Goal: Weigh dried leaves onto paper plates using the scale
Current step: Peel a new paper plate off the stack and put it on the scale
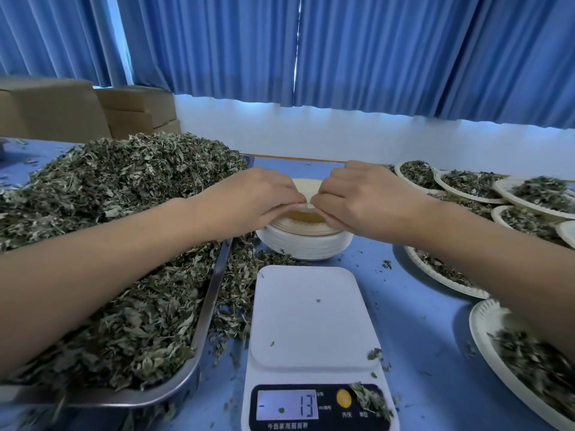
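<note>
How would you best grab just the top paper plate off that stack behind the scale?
Take the top plate by its thin rim on the side nearest the person, coming from above. The plates nest tightly in the stack, so only the rim's edge can be pinched. The left hand and right hand pinch there, and that edge looks raised.

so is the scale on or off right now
On. The white rectangular digital scale has its display lit, showing 13.
</note>
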`<state>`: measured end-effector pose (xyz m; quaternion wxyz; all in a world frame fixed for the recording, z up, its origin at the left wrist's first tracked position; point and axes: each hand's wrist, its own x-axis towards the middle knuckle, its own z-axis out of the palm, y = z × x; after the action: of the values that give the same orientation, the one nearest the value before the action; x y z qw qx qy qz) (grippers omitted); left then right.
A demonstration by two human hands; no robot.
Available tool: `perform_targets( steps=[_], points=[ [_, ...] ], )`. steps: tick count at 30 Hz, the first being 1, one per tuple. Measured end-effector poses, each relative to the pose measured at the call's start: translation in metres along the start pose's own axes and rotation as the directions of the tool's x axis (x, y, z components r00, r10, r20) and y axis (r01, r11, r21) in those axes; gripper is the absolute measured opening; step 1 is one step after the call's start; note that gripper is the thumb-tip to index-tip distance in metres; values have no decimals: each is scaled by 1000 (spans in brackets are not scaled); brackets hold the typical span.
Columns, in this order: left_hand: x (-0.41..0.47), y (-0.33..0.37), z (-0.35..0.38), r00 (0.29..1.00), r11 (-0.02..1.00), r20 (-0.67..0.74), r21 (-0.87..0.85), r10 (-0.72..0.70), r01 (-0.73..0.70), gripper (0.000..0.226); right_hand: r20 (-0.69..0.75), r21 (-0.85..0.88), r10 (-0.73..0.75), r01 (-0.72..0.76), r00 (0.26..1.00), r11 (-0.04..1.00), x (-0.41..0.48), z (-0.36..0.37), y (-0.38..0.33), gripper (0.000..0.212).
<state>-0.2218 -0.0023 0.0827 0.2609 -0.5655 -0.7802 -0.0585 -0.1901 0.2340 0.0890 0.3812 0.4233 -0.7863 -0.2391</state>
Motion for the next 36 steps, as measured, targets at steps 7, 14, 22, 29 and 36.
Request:
perform_targets(
  steps=[7,14,22,29,36],
  points=[
    [-3,1,2,999,984,29,176,19,-24,25,-27,-46,-23,21,999,999,-4,7,2,18],
    [3,9,7,999,950,-48,312,8,8,15,-108,-113,16,-28,994,993,1,6,-10,26],
    [-15,37,-3,969,969,-248,240,9,52,23,136,336,872,-850,471,406,-18,-21,-38,43],
    [-41,68,-17,944,972,-280,204,173,-117,12,722,606,680,-590,126,-534,-40,-27,-61,19],
    [-70,54,-37,779,830,-287,-180,-558,528,42,711,667,618,-601,335,-441,-67,-42,-88,22]
  ],
)
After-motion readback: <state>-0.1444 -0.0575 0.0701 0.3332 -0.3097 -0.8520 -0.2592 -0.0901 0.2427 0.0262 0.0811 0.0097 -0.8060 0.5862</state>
